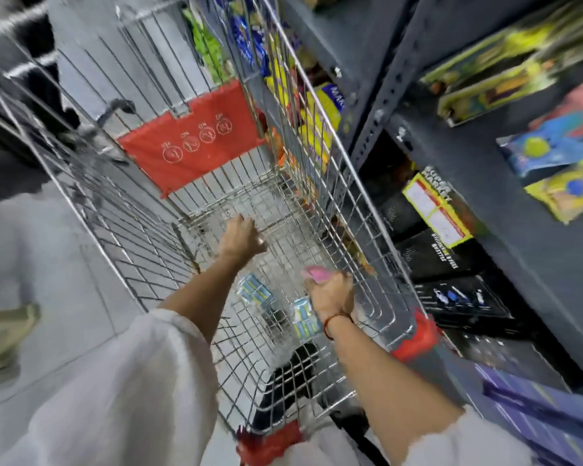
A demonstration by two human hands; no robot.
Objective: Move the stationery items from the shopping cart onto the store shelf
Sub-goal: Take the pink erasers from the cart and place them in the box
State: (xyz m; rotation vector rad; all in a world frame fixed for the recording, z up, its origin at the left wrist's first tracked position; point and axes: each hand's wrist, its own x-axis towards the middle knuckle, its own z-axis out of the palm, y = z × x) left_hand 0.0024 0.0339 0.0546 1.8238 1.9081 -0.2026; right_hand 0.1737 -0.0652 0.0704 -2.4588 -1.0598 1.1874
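Note:
A wire shopping cart (320,183) with a red child-seat flap (196,142) fills the middle of the view. Two clear packs of blue-and-white stationery lie on its floor, one (254,290) between my arms and one (305,317) beside my right wrist. My left hand (241,237) reaches deep into the basket, its fingers curled near the wire floor; whether it holds anything is hidden. My right hand (332,292) is shut on a small pink item (313,274) just inside the cart's right wall. The dark metal store shelf (485,169) stands to the right.
The shelf holds colourful boxed packs (505,82) on top, a yellow-labelled box (435,210) and black boxes (458,294) lower down. Snack bags (320,109) show beyond the cart's right wall. Another person in dark clothes (21,105) stands at the far left on the grey floor.

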